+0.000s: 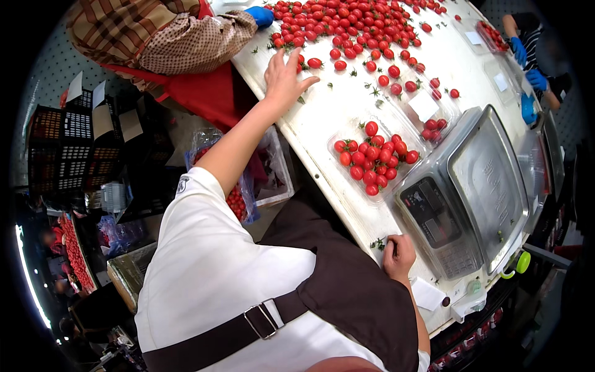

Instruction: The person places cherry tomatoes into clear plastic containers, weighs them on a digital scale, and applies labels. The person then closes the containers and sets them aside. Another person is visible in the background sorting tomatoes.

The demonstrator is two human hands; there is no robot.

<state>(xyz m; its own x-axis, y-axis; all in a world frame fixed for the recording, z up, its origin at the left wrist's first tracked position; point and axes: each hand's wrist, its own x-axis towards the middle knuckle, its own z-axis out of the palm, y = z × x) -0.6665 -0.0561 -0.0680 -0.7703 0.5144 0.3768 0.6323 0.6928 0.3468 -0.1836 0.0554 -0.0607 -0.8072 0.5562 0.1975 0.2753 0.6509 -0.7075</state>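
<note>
My left hand [286,81] reaches over the white table [320,135] with its fingers spread, beside a few loose cherry tomatoes [314,63] at the edge of a large pile [344,23]. Nothing shows in its grasp. My right hand [399,256] rests curled on the table edge, next to green tomato calyxes [378,243]; whether it holds anything is hidden. Between the hands, a clear plastic tray [335,139] has cherry tomatoes [372,156] in it. Behind it lies another clear container [446,109] with a white label and a few tomatoes.
A digital scale [488,186] with a metal pan stands right of the tray. A co-worker's blue-gloved hand [260,16] is near the pile; another person's gloved hands [537,80] are across the table. A white foam box [279,167] stands below the edge. White paper [426,294] lies by my right wrist.
</note>
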